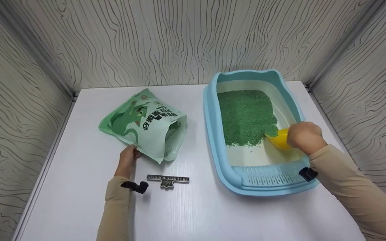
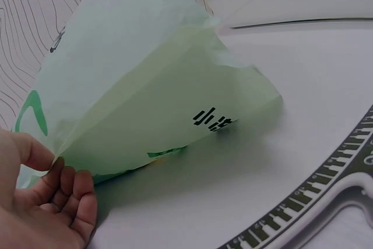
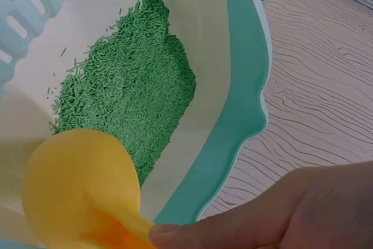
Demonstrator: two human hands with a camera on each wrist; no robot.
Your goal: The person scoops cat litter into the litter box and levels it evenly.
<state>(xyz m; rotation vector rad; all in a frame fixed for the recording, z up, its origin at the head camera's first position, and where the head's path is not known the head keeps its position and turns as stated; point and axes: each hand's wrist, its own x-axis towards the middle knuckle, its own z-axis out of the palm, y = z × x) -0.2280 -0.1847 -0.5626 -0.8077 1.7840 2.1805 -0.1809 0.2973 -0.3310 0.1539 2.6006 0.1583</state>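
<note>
In the head view my right hand [image 1: 306,136] grips a yellow scoop [image 1: 280,140], whose tip meets the edge of the green pellet litter [image 1: 246,117]. The litter lies in a blue litter box [image 1: 212,127] with a pale inner floor. From the right wrist, the back of the scoop [image 3: 81,185] covers part of the pellets [image 3: 128,80]. My left hand [image 1: 128,160] pinches the lower edge of a green and white cat litter bag [image 1: 152,132], lying on its side with its mouth open toward the box. Thumb and index finger of this hand [image 2: 52,196] hold the bag's creased edge.
A bag clip [image 1: 168,180] with a piano-key pattern lies on the white table [image 1: 186,214], in front of the bag's mouth. A slotted step [image 1: 273,175] forms the near end of the litter box. Wood-patterned panels [image 1: 166,40] enclose the table at the back and sides.
</note>
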